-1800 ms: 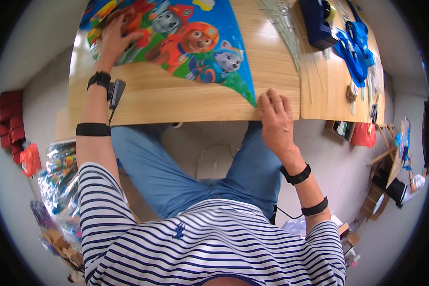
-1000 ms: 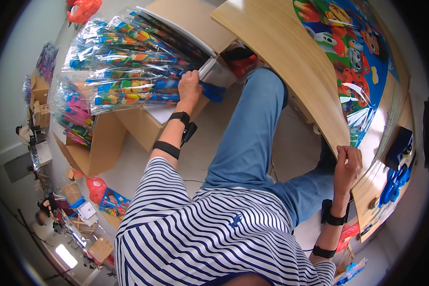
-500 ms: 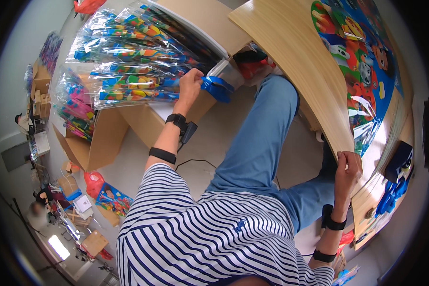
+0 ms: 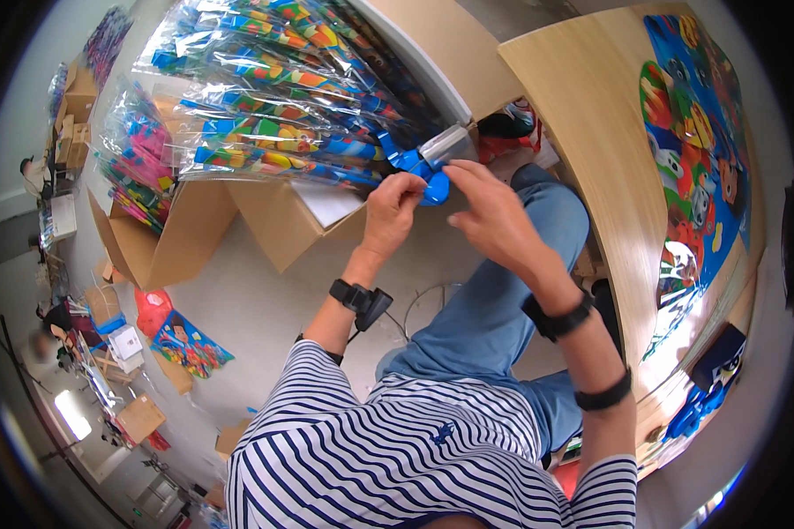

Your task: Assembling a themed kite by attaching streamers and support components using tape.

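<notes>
Off the table edge now, my right hand (image 4: 494,216) has joined my left hand (image 4: 390,212), both pinching the blue plastic piece (image 4: 419,172) over my knee. Beyond it, the clear-wrapped colourful packs (image 4: 265,97) lie on the cardboard boxes (image 4: 238,220), the wooden table (image 4: 591,150) to my right.

Clear plastic packages of multicoloured items (image 4: 265,115) pile at eleven o'clock, above open brown cardboard boxes (image 4: 194,234).
</notes>
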A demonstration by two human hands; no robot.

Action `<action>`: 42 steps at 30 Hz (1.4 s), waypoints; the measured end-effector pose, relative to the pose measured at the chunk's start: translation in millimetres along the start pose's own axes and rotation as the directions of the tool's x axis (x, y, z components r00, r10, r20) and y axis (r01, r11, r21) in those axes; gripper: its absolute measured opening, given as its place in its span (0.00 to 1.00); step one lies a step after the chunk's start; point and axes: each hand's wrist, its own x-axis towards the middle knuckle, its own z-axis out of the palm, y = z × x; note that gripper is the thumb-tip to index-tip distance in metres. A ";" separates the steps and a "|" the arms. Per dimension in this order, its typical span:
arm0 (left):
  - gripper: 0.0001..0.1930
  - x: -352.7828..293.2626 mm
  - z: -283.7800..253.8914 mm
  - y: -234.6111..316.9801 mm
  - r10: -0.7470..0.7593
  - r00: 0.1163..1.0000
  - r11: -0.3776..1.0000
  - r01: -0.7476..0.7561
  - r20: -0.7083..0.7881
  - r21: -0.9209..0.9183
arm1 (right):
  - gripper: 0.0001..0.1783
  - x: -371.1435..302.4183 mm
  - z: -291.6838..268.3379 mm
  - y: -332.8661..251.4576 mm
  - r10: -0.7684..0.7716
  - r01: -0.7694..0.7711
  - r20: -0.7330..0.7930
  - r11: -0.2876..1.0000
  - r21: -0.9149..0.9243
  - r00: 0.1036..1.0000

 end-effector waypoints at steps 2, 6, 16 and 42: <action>0.04 -4.6 0.6 2.1 0.002 1.000 1.000 -0.002 -0.027 0.012 | 0.28 15.9 40.8 24.6 -0.024 0.024 0.015 1.000 0.000 1.000; 0.05 -9.6 -2.6 2.6 -0.068 0.997 0.995 0.065 -0.037 -0.076 | 0.22 30.8 61.4 26.6 0.318 -0.331 0.264 0.944 0.005 0.911; 0.05 10.5 5.3 -17.5 -0.156 0.969 0.987 0.158 -0.192 -0.005 | 0.09 27.4 33.3 18.2 0.535 -0.537 0.047 0.841 0.072 0.844; 0.08 39.0 117.7 146.1 0.038 0.825 0.640 0.413 0.564 -0.648 | 0.09 -200.7 -141.4 -31.5 0.694 -0.392 -0.353 0.673 0.627 0.627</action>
